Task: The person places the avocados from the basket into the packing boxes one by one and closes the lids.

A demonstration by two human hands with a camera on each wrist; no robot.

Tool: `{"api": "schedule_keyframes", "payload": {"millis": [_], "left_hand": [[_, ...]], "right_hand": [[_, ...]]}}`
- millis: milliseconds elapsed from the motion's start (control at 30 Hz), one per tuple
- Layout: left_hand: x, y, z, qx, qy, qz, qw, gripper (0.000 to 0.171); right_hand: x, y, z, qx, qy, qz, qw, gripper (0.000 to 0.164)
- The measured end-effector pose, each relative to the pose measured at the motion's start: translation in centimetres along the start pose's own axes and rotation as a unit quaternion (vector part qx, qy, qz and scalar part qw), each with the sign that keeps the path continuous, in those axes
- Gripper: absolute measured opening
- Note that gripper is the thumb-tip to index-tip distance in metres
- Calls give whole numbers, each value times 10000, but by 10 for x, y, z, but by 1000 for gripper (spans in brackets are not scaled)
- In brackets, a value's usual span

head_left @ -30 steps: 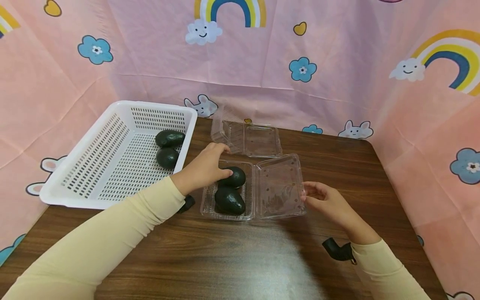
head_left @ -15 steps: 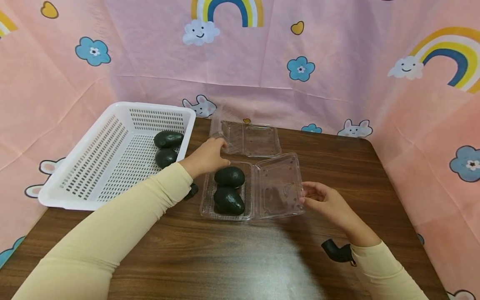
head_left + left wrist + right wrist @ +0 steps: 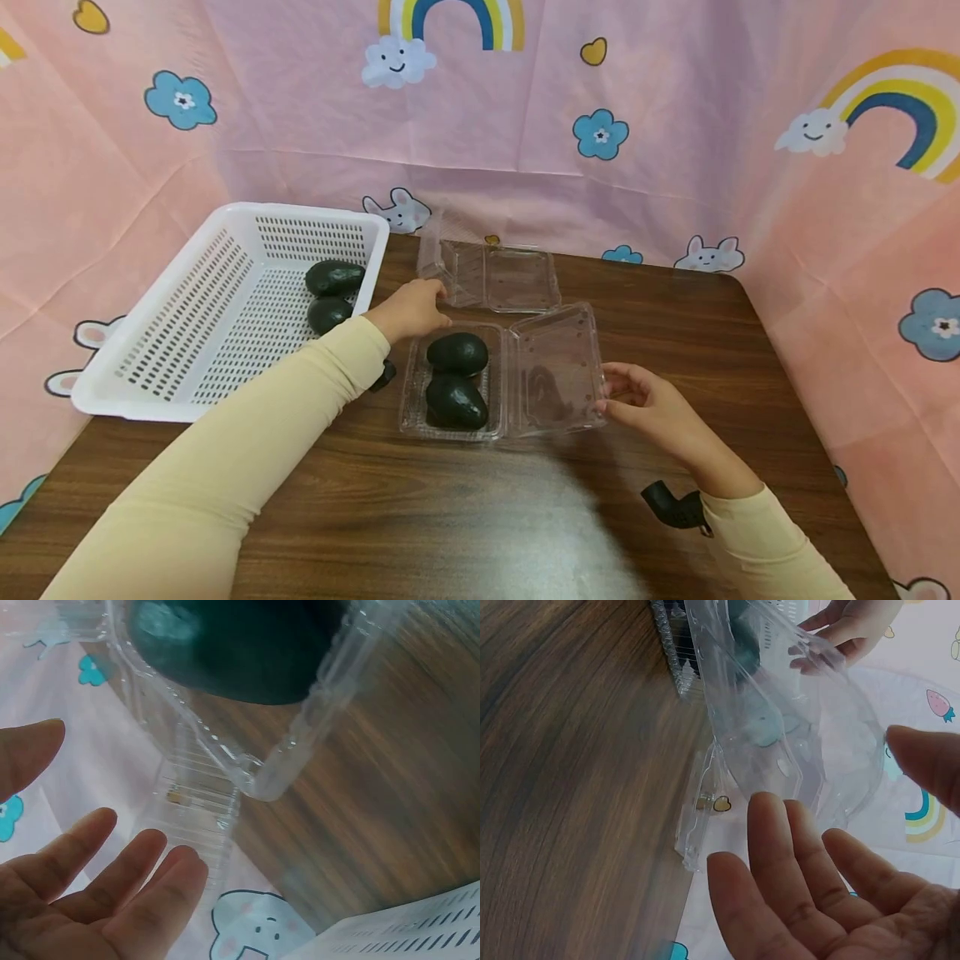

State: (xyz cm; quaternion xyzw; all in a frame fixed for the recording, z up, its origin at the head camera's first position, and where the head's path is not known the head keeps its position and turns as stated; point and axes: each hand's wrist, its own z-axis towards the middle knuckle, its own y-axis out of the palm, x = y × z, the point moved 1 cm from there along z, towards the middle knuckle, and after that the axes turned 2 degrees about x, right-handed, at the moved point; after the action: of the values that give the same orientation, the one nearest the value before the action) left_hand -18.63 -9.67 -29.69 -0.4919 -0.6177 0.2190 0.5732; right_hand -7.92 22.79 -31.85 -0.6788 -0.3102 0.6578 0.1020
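Observation:
Two dark green avocados [image 3: 457, 402] lie in the base of a clear hinged plastic clamshell box [image 3: 415, 417]. Its lid [image 3: 557, 375] is folded out to the right and slants upward. My left hand [image 3: 411, 310], with nothing in it, hovers beside the box's far left corner; its fingers are loosely bent in the left wrist view. At the lid's outer edge is my right hand [image 3: 651, 408], its thumb and fingertips right at the plastic. In the right wrist view those fingers [image 3: 769, 847] are relaxed and spread wide from the thumb.
A white slotted basket [image 3: 168, 271] stands at left, two more avocados [image 3: 334, 278] against its right wall. Behind the box lies a second clear clamshell [image 3: 521, 279], unfolded. Patterned pink cloth [image 3: 480, 125] walls the wooden table [image 3: 465, 517] at back and sides.
My left hand has drawn back leftward off the far avocado, leaving it in the box. My right hand stays at the lid's edge.

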Motion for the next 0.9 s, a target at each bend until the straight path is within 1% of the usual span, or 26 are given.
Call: {"api": "schedule_keyframes", "payload": {"millis": [267, 400, 567, 733, 900], "left_hand": [[-8, 3, 9, -105, -158, 155, 9997, 49], [-12, 7, 12, -180, -284, 152, 9993, 48], [-15, 13, 17, -292, -380, 141, 9988, 47], [-17, 15, 20, -319, -413, 288, 9982, 45], [-18, 16, 21, -381, -509, 165, 9978, 45]], "right_hand": [[-3, 0, -1, -58, -24, -7, 10000, 55], [-4, 1, -2, -99, -30, 56, 9999, 56], [-4, 1, -4, -98, -43, 94, 9999, 57], [-5, 3, -4, -96, -14, 61, 9999, 58], [-6, 4, -5, -55, -20, 45, 10000, 58]]}}
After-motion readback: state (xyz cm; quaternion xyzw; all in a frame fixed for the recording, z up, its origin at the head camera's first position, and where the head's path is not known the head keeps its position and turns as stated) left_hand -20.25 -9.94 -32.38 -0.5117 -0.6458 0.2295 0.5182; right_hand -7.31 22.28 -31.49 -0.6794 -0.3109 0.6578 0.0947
